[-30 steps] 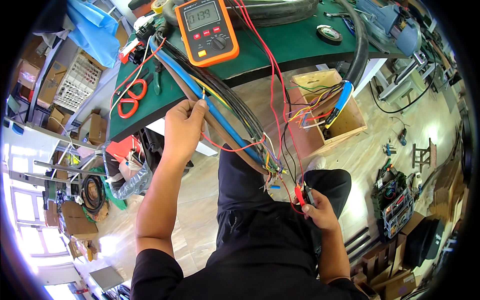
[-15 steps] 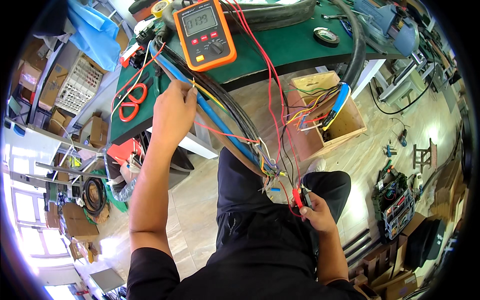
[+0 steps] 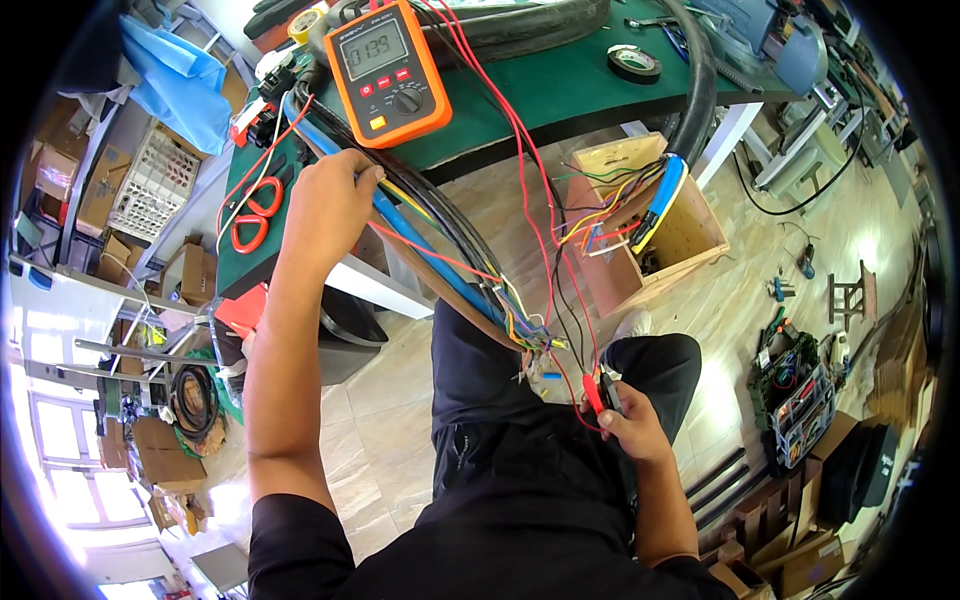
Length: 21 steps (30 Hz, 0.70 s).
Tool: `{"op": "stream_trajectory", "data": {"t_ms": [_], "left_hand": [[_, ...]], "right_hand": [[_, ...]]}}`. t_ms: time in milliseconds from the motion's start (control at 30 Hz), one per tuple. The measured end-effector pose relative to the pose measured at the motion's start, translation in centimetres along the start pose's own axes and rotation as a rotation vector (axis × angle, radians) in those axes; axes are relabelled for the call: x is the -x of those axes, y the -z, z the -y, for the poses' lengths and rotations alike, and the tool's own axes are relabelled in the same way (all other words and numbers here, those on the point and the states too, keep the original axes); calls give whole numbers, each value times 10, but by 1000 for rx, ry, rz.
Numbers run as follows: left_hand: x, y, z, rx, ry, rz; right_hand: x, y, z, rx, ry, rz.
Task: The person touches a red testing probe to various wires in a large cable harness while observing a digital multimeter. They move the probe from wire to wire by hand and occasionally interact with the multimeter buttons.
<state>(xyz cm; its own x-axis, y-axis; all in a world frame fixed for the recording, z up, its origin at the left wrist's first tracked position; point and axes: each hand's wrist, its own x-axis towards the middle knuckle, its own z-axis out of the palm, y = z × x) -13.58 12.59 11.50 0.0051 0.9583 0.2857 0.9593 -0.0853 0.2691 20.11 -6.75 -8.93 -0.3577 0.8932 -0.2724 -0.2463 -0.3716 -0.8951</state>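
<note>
My left hand [image 3: 330, 205] is closed in a pinch beside the blue cable core [image 3: 400, 225]. A thin red wire [image 3: 435, 252] runs from under this hand to the bundle of stripped wire ends [image 3: 540, 340] above my lap; its tip is hidden by my fingers. In my right hand [image 3: 632, 420], low at the right, are a red crocodile clip [image 3: 592, 393] and a black clip [image 3: 610, 390], held side by side. Red test leads [image 3: 522, 130] rise from the clips toward an orange digital meter [image 3: 388, 75] on the green bench.
Red-handled scissors [image 3: 258, 212] lie at the bench's left edge. Black tape [image 3: 634, 64] and a blue vise [image 3: 765, 40] are on its right. Below stands an open wooden box [image 3: 680, 265], with a thick black cable's [image 3: 700, 100] stripped end over it. A toolbox [image 3: 800, 405] sits on the floor.
The view has shifted slightly, so the bench and meter appear farther left. My left hand keeps its pinch, and the small tip seen above its fingers is no longer visible. My right hand stays put.
</note>
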Motion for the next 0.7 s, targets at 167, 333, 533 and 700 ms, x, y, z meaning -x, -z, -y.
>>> {"op": "stream_trajectory", "data": {"t_ms": [167, 333, 533, 700], "left_hand": [[-10, 10, -2, -28, -28, 116], [-19, 9, 2, -65, -81, 128], [-22, 1, 1, -182, -65, 28], [-12, 5, -3, -47, 3, 26]], "right_hand": [[0, 0, 2, 9, -4, 5], [1, 2, -2, -7, -15, 0], [1, 1, -1, -19, -9, -2], [1, 2, -2, -18, -2, -15]]}}
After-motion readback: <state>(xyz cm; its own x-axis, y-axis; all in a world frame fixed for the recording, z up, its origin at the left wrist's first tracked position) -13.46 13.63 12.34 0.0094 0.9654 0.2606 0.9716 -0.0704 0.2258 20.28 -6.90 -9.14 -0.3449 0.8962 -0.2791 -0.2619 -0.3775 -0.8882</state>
